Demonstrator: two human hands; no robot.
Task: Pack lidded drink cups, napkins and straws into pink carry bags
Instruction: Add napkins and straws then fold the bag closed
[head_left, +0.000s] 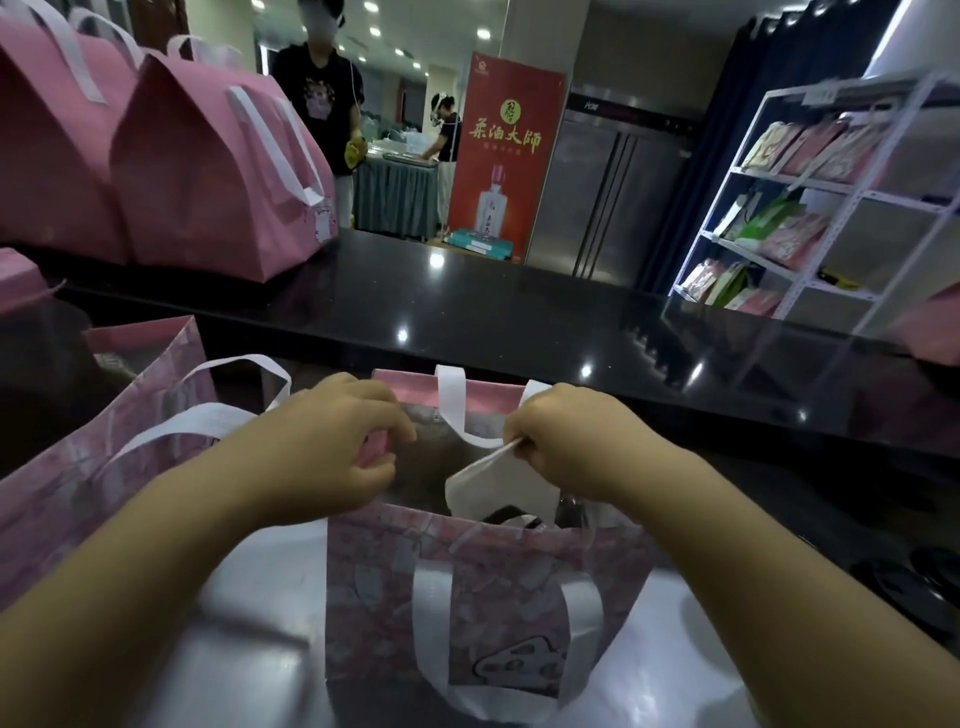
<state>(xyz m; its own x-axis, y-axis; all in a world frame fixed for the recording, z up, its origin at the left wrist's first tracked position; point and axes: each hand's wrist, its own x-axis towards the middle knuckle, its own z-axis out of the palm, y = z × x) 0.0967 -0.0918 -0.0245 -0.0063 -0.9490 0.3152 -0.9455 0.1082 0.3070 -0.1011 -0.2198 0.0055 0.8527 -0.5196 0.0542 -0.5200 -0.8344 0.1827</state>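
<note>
A pink carry bag (467, 597) with white handles stands open on the counter right in front of me. My left hand (332, 441) grips the bag's left rim and holds it open. My right hand (566, 436) pinches a white napkin (485, 480) that hangs into the bag's mouth. Below the napkin a dark rounded shape, perhaps a cup lid (511, 517), shows inside the bag. No straws are visible.
Another open pink bag (104, 447) stands at my left. Two closed pink bags (208, 171) sit on the black raised counter (519, 312) at the back left. A white shelf rack (810, 208) holds bags at right. Two people stand beyond the counter.
</note>
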